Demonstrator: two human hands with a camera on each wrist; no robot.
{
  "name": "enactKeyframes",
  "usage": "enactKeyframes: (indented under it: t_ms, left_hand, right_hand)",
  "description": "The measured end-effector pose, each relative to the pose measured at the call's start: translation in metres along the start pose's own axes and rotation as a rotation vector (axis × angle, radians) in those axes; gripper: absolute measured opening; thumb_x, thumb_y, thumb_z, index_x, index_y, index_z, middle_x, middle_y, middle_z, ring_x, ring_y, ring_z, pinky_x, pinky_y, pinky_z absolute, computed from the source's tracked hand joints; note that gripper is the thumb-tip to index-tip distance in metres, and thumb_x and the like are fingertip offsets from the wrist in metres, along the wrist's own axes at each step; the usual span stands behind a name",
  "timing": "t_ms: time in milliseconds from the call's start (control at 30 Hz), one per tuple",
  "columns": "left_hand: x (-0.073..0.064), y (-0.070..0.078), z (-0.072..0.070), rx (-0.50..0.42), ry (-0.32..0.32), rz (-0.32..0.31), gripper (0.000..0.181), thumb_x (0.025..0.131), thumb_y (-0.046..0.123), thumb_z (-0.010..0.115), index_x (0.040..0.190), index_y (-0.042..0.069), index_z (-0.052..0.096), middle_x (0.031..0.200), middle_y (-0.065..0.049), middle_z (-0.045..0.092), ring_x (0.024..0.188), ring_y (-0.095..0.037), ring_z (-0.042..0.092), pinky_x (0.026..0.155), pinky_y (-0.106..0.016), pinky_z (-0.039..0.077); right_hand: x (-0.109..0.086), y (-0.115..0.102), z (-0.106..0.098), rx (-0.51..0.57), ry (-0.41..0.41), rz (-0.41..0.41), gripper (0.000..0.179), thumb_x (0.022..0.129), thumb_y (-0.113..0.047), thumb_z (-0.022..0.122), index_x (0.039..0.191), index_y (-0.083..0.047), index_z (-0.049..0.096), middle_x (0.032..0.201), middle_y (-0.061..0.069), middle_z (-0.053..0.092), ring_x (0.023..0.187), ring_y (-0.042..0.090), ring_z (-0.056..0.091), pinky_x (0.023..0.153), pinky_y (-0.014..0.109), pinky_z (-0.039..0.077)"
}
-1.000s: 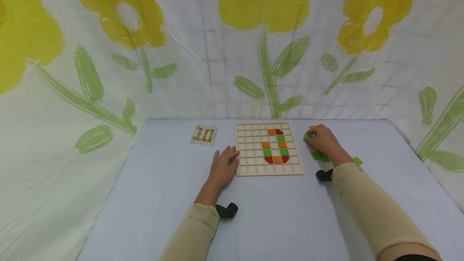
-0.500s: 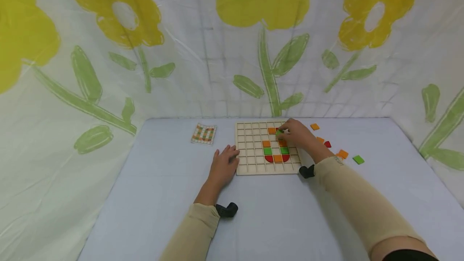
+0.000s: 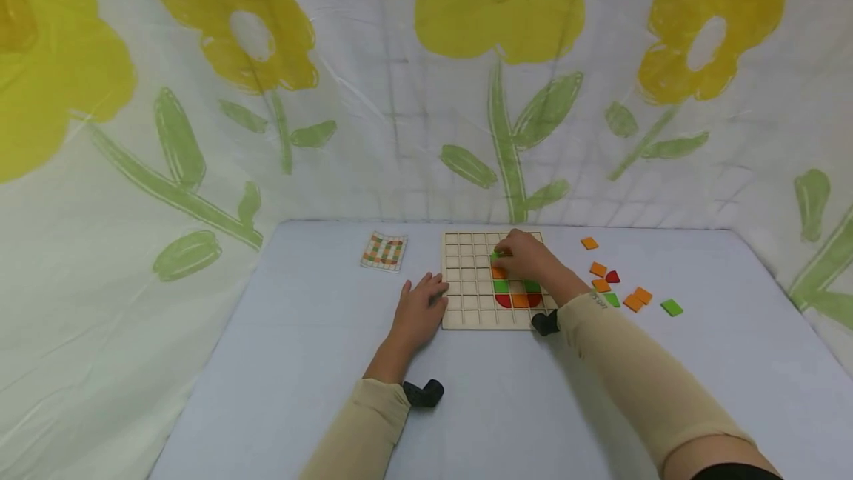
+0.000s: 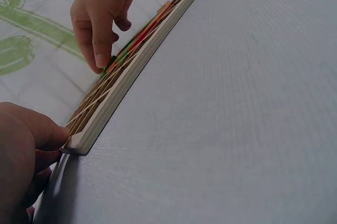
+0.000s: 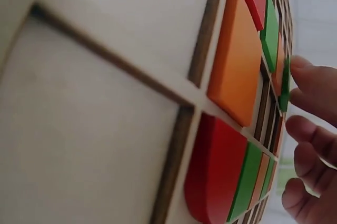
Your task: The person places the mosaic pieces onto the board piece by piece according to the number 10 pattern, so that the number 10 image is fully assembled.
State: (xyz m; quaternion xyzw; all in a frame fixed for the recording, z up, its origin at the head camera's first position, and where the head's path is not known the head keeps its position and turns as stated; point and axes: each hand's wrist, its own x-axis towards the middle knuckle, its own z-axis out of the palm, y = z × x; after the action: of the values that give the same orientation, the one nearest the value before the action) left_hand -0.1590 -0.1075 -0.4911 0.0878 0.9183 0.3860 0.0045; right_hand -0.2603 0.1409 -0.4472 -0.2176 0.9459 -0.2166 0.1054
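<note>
Directly beneath the right hand (image 3: 526, 256), its fingertips pinching a green tile (image 5: 285, 89), lies the board (image 3: 469, 280). The left hand (image 3: 416, 315), fingers relaxed, touches its edge.

Right hand (image 5: 319, 135) at green tile (image 5: 285, 87)

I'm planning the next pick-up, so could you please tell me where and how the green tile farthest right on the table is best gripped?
I'd pinch the green tile by two opposite edges from above, probably with the right hand, which is nearer: the tile lies flat on the table, hiding its underside, and apart from the other loose tiles, leaving its edges free.
</note>
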Motion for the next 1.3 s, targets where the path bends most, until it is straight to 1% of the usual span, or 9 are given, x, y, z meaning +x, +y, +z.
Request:
enactKeyframes:
  t_ms: [267,533,600,767,833,933,1033,1133,1300]
  left_hand:
    - [0.000,-0.002,0.003,0.011,0.000,-0.005,0.034,0.099,0.023,0.057,0.131,0.012,0.063,0.149,-0.003,0.049,0.145,-0.022,0.036,0.124,-0.050,0.010]
    - [-0.001,-0.005,0.005,0.019,0.011,-0.014,0.034,0.099,0.024,0.057,0.131,0.013,0.063,0.149,-0.001,0.050,0.145,-0.021,0.037,0.125,-0.048,0.009]
    - [-0.001,-0.005,0.006,0.017,0.005,-0.022,0.034,0.099,0.024,0.057,0.131,0.014,0.063,0.149,-0.001,0.049,0.145,-0.020,0.036,0.125,-0.048,0.009]
    - [-0.004,-0.003,0.009,-0.007,-0.004,-0.028,0.034,0.100,0.023,0.057,0.132,0.013,0.063,0.149,-0.002,0.049,0.145,-0.021,0.036,0.125,-0.048,0.008]
    - [-0.005,-0.003,0.010,-0.012,-0.004,-0.026,0.034,0.100,0.022,0.057,0.131,0.013,0.063,0.149,-0.003,0.049,0.145,-0.021,0.036,0.125,-0.049,0.008]
    - [-0.005,-0.002,0.010,-0.007,-0.004,-0.016,0.034,0.100,0.022,0.057,0.131,0.012,0.063,0.149,-0.004,0.049,0.145,-0.022,0.036,0.125,-0.050,0.008]
    - [-0.003,-0.002,0.009,0.007,-0.001,0.001,0.034,0.100,0.022,0.057,0.131,0.011,0.063,0.149,-0.005,0.050,0.145,-0.023,0.036,0.124,-0.051,0.010]
    - [-0.001,-0.001,0.006,0.031,0.010,0.020,0.034,0.099,0.022,0.057,0.131,0.011,0.064,0.148,-0.006,0.051,0.144,-0.025,0.038,0.124,-0.052,0.012]
    - [0.002,-0.001,0.001,0.048,0.020,0.027,0.034,0.098,0.021,0.059,0.130,0.010,0.064,0.147,-0.006,0.052,0.143,-0.025,0.039,0.123,-0.053,0.013]
  right_hand:
    - [-0.006,0.004,-0.001,0.001,-0.016,0.007,0.033,0.097,-0.023,0.063,0.125,-0.006,0.068,0.121,0.015,0.059,0.106,0.029,0.055,0.090,0.046,0.050]
    - [-0.011,0.009,-0.001,0.048,-0.039,0.085,0.036,0.098,-0.024,0.061,0.130,-0.007,0.065,0.125,0.016,0.056,0.106,0.028,0.054,0.089,0.044,0.049]
    - [-0.012,0.010,0.000,0.049,-0.040,0.084,0.036,0.098,-0.024,0.061,0.130,-0.007,0.065,0.127,0.017,0.055,0.108,0.030,0.055,0.090,0.045,0.049]
    - [-0.014,0.010,0.002,0.026,-0.035,0.049,0.032,0.099,-0.020,0.059,0.128,-0.008,0.066,0.133,0.020,0.054,0.123,0.038,0.051,0.100,0.051,0.047]
    - [-0.015,0.009,0.002,0.010,-0.035,0.042,0.030,0.099,-0.019,0.058,0.127,-0.009,0.067,0.132,0.020,0.055,0.123,0.038,0.051,0.101,0.051,0.047]
    - [-0.016,0.011,0.000,0.023,-0.040,0.070,0.032,0.099,-0.019,0.059,0.128,-0.009,0.066,0.129,0.018,0.056,0.115,0.034,0.053,0.096,0.048,0.048]
    - [-0.019,0.017,-0.007,0.046,-0.027,0.111,0.033,0.099,-0.020,0.059,0.130,-0.009,0.065,0.126,0.017,0.057,0.110,0.031,0.056,0.093,0.047,0.050]
    - [-0.025,0.028,-0.020,0.059,-0.008,0.149,0.034,0.099,-0.021,0.059,0.131,-0.009,0.064,0.123,0.018,0.057,0.107,0.032,0.057,0.090,0.048,0.051]
    - [-0.046,0.057,-0.048,0.064,0.009,0.218,0.036,0.099,-0.024,0.059,0.131,-0.007,0.062,0.119,0.018,0.061,0.102,0.032,0.057,0.079,0.043,0.052]
